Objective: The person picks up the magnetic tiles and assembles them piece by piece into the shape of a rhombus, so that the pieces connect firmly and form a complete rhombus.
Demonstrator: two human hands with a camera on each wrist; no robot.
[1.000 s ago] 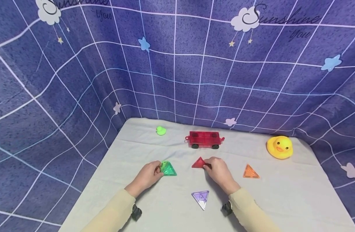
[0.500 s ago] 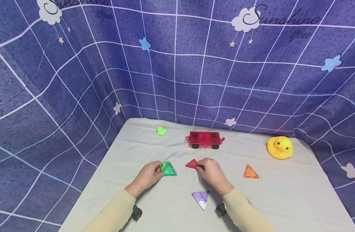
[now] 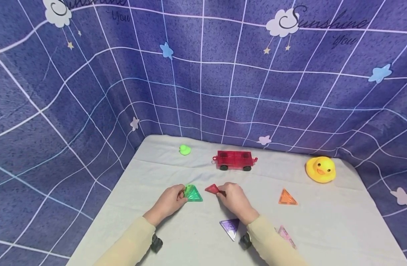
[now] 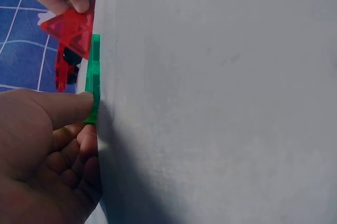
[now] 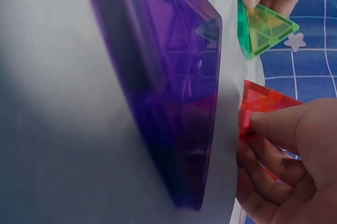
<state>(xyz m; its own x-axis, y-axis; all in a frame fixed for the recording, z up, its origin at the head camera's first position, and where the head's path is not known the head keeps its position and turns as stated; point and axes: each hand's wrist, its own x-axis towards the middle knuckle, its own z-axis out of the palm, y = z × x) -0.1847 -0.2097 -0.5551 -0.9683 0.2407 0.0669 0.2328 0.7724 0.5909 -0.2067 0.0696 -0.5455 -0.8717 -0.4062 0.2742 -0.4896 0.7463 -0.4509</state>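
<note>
Left hand [image 3: 171,199] has thumb and fingers pinched on the near-left edge of the green tile [image 3: 194,194], on the desk [image 3: 176,236]; a yellow-green tile [image 5: 271,28] meets it at an angle, both touching at that hand; my read: the pinch steadies the pair and holds the angle; right hand [image 3: 234,199] nearly closed, thumb and fingertips on one corner of the red tile [image 3: 211,189]; most of its face sticks out toward the green tile, gap between them in head view; corner grip probably chosen so the far edges stay clear of fingers.

Around: purple tile [image 3: 229,227] on the desk just beside the right forearm, fills much of the right wrist view; pink tile [image 3: 286,236] partly hidden by the right sleeve [image 3: 273,236]; orange tile [image 3: 287,197] well off to the right; red wagon [image 3: 234,159] behind the hands; small green duck [image 3: 185,150] back left, yellow duck [image 3: 321,170] back right; nothing visible between red and green tiles; purple looks easiest to bump.
</note>
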